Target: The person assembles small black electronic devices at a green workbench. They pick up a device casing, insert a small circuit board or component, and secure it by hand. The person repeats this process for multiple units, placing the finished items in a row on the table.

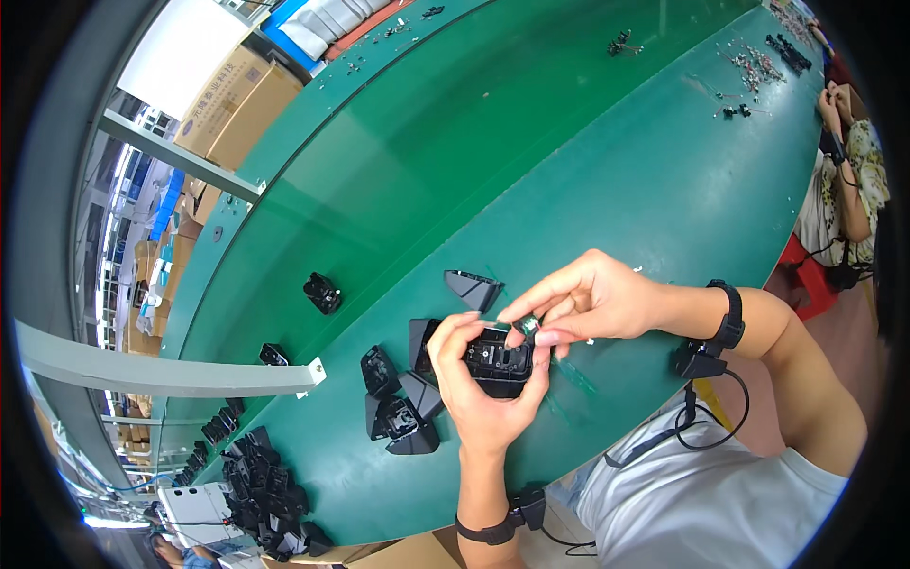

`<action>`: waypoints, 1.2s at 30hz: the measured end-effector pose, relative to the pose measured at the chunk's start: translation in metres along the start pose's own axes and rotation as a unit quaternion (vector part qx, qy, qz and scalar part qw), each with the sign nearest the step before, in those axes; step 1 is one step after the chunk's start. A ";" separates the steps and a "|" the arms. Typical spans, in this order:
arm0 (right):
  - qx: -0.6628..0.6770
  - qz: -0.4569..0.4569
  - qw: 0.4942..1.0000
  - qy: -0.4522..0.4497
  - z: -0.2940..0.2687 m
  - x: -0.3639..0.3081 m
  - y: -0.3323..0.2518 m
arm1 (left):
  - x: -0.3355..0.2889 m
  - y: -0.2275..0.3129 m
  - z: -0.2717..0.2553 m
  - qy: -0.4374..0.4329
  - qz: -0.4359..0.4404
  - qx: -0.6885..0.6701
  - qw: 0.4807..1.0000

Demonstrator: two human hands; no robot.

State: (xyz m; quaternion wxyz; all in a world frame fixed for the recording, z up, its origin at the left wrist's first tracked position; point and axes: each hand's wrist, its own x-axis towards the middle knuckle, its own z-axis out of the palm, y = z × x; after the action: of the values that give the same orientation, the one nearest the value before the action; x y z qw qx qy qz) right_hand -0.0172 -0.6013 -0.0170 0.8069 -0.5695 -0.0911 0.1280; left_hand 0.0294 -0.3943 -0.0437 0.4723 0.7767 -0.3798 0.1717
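My left hand [488, 403] is curled around an open black plastic housing [498, 363] just above the green bench, its hollow inside facing up. Over the housing's right edge, my right hand [607, 302] pinches a small green piece [530, 326] that looks like a circuit board; the fingertips partly cover it. A green see-through strip [575, 376] shows below the right fingers, too blurred to name. Beyond the hands lies a wedge-shaped black plastic part [474, 288]. More black housings [403, 417] sit left of my left hand.
A large pile of black parts [261, 488] covers the bench's left end. One black part [322, 293] rests on the lighter green strip [408, 171] along the bench. A grey metal frame bar [171, 365] reaches in from the left. Small wired parts [754, 66] lie far right, near another person.
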 end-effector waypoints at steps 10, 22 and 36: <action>-0.284 -0.227 0.930 0.062 0.009 -0.003 0.010 | -0.001 0.000 0.002 -0.023 -0.035 -0.135 0.990; -0.414 -0.350 0.836 0.089 0.009 0.002 0.014 | -0.004 -0.002 0.003 -0.043 -0.087 -0.225 0.970; -0.482 -0.363 0.790 0.105 0.010 0.002 0.020 | 0.004 0.006 -0.003 -0.046 -0.082 -0.150 0.984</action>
State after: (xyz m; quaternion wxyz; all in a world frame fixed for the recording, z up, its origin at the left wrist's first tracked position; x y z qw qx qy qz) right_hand -0.0203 -0.5858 -0.0326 0.4193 -0.8193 -0.2560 -0.2957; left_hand 0.0274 -0.3949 -0.0359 0.5779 0.7328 -0.3572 0.0379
